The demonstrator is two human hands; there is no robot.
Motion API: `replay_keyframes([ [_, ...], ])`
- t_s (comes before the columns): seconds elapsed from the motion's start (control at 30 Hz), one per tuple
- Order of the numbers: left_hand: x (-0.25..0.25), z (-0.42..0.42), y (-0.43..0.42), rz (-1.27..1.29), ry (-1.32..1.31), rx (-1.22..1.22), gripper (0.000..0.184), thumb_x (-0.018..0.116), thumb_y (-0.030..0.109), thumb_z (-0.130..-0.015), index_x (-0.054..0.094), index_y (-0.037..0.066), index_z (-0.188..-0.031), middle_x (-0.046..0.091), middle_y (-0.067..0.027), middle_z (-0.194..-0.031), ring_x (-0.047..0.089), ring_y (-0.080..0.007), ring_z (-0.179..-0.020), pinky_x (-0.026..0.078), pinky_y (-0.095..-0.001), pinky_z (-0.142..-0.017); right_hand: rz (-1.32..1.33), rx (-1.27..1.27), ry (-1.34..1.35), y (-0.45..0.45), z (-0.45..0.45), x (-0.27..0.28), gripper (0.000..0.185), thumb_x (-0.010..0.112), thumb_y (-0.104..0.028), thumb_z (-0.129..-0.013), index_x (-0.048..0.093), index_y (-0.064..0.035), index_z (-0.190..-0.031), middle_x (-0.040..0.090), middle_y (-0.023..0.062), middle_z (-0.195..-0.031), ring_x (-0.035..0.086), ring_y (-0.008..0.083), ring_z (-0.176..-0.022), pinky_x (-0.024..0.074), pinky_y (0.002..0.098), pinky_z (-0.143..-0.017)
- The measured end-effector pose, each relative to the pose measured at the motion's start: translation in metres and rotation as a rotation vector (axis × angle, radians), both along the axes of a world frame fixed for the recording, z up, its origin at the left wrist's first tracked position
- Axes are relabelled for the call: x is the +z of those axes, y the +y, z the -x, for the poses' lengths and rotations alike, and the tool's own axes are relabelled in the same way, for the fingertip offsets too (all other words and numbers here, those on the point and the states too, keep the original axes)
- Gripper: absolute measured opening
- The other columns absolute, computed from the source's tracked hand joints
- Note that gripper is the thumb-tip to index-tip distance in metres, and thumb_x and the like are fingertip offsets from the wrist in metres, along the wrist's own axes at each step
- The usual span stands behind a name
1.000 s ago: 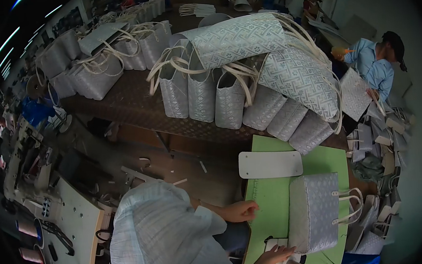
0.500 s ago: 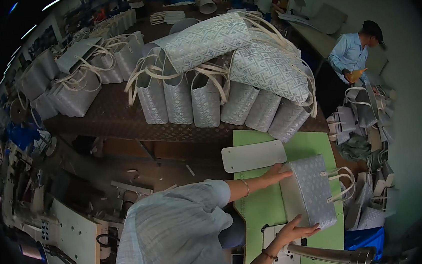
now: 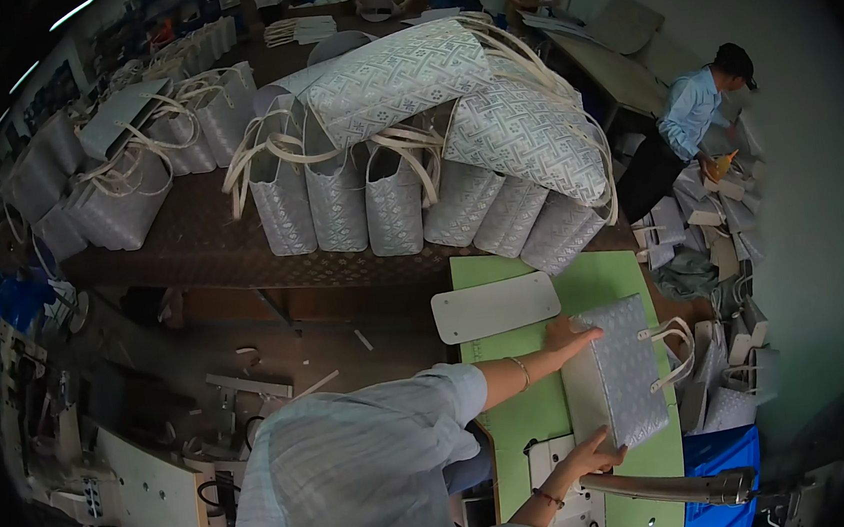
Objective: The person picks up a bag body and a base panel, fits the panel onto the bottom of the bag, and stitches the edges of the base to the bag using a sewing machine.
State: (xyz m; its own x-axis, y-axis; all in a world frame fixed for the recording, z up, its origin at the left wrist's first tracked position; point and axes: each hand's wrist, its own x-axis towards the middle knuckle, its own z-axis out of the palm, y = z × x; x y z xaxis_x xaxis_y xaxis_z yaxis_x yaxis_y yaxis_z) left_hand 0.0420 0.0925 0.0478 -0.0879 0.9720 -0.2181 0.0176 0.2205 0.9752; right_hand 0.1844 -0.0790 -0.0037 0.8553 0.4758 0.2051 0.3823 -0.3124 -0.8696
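A silver-grey patterned handbag (image 3: 635, 375) lies over the green work surface (image 3: 525, 410), its plain pale side toward my body and its cream handles (image 3: 673, 352) pointing right. My left hand (image 3: 571, 339) holds the bag's upper corner, with the thumb over the edge. At the lower corner, my right hand (image 3: 592, 457) grips the bag with its fingers bent around the edge. Some fingertips of both hands are hidden by the bag. Above my left hand, a pale rounded panel (image 3: 495, 308) with small holes lies on the green surface.
A metal machine arm (image 3: 668, 488) extends below my right hand, near a blue crate (image 3: 724, 483). Many woven bags (image 3: 392, 211) stand and lie on the long brown table (image 3: 212, 267). A co-worker in a light blue shirt (image 3: 690, 115) stands beside piled bags at the right.
My left hand has moved from beside the bag onto its upper corner. My right hand has closed on its lower corner. The bag has turned slightly. The co-worker now bends toward the piled bags.
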Motion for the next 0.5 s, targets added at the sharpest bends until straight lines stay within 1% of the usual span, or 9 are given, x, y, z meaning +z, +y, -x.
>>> replay_keyframes([
  [0.07,-0.004,-0.006,0.000,-0.051,0.042,0.104,0.098,0.076,0.050,-0.065,0.032,0.005,-0.140,0.036,-0.0256,-0.137,0.036,-0.0411,-0.129,0.037,-0.0431,-0.103,0.029,-0.015,-0.060,-0.010,0.014,0.005,0.072,0.064,-0.038,-0.089,0.030,0.0055,-0.136,0.034,0.0289,-0.135,0.040,0.0386,-0.118,0.0399,0.0481,-0.095],
  [0.17,0.034,0.020,-0.015,-0.116,-0.004,-0.019,0.095,0.076,0.044,-0.066,0.029,0.007,-0.139,0.030,-0.0237,-0.135,0.031,-0.0395,-0.127,0.035,-0.0449,-0.103,-0.231,-0.003,0.039,-0.021,0.044,0.032,0.070,0.065,-0.030,-0.090,0.027,0.0042,-0.138,0.035,0.0287,-0.131,0.044,0.0357,-0.111,0.0416,0.0442,-0.094],
  [0.23,0.054,0.041,-0.027,-0.285,-0.076,0.049,0.095,0.079,0.042,-0.064,0.030,0.006,-0.137,0.032,-0.0238,-0.133,0.034,-0.0376,-0.124,0.035,-0.0464,-0.102,-0.464,0.189,0.245,-0.034,0.065,0.058,0.073,0.067,-0.021,-0.089,0.021,0.0028,-0.140,0.032,0.0274,-0.133,0.045,0.0334,-0.113,0.0404,0.0434,-0.098],
  [0.27,0.071,0.057,-0.037,-0.403,-0.064,0.092,0.090,0.080,0.036,-0.067,0.030,0.005,-0.135,0.035,-0.0206,-0.131,0.038,-0.0336,-0.122,0.037,-0.0431,-0.100,-0.638,0.270,0.281,-0.038,0.075,0.065,0.073,0.064,-0.011,-0.088,0.016,0.0013,-0.143,0.031,0.0240,-0.135,0.040,0.0310,-0.121,0.0352,0.0436,-0.104],
  [0.3,0.104,0.075,-0.055,-0.490,-0.452,0.012,0.089,0.079,0.027,-0.070,0.028,0.007,-0.139,0.043,-0.0155,-0.131,0.044,-0.0280,-0.121,0.041,-0.0412,-0.098,-0.654,0.338,0.199,-0.047,0.085,0.082,0.074,0.062,-0.010,-0.088,0.015,0.0003,-0.144,0.030,0.0228,-0.138,0.039,0.0312,-0.123,0.0353,0.0436,-0.104],
  [0.33,0.119,0.099,-0.063,-0.435,-0.470,0.005,0.085,0.076,0.021,-0.074,0.025,0.007,-0.141,0.048,-0.0121,-0.126,0.050,-0.0248,-0.116,0.042,-0.0391,-0.098,-0.660,0.412,0.120,-0.055,0.096,0.103,0.074,0.060,-0.009,-0.089,0.013,-0.0008,-0.145,0.029,0.0216,-0.140,0.038,0.0314,-0.125,0.0355,0.0435,-0.104],
  [0.4,0.154,0.148,-0.086,-0.661,-0.777,0.007,0.073,0.070,0.016,-0.078,0.029,0.005,-0.138,0.049,-0.0108,-0.124,0.050,-0.0215,-0.115,0.044,-0.0368,-0.095,-0.806,0.548,0.035,-0.062,0.121,0.145,0.076,0.060,-0.006,-0.087,0.012,0.0007,-0.145,0.023,0.0233,-0.145,0.028,0.0315,-0.135,0.0217,0.0443,-0.113],
  [0.43,0.160,0.180,-0.089,-0.735,-0.836,0.047,0.065,0.066,0.017,-0.080,0.036,0.006,-0.137,0.049,-0.0091,-0.129,0.050,-0.0218,-0.118,0.042,-0.0385,-0.099,-0.834,0.652,-0.001,-0.064,0.130,0.161,0.077,0.062,-0.006,-0.086,0.013,0.0003,-0.145,0.024,0.0240,-0.146,0.031,0.0325,-0.135,0.0247,0.0443,-0.112],
  [0.5,0.190,0.254,-0.106,-0.791,-0.907,0.295,0.065,0.060,0.035,-0.083,0.042,0.001,-0.135,0.050,-0.0098,-0.133,0.048,-0.0267,-0.122,0.040,-0.0427,-0.102,-0.816,0.900,-0.056,-0.072,0.145,0.187,0.077,0.064,-0.006,-0.084,0.018,-0.0006,-0.145,0.031,0.0247,-0.145,0.041,0.0338,-0.130,0.0329,0.0440,-0.108],
])
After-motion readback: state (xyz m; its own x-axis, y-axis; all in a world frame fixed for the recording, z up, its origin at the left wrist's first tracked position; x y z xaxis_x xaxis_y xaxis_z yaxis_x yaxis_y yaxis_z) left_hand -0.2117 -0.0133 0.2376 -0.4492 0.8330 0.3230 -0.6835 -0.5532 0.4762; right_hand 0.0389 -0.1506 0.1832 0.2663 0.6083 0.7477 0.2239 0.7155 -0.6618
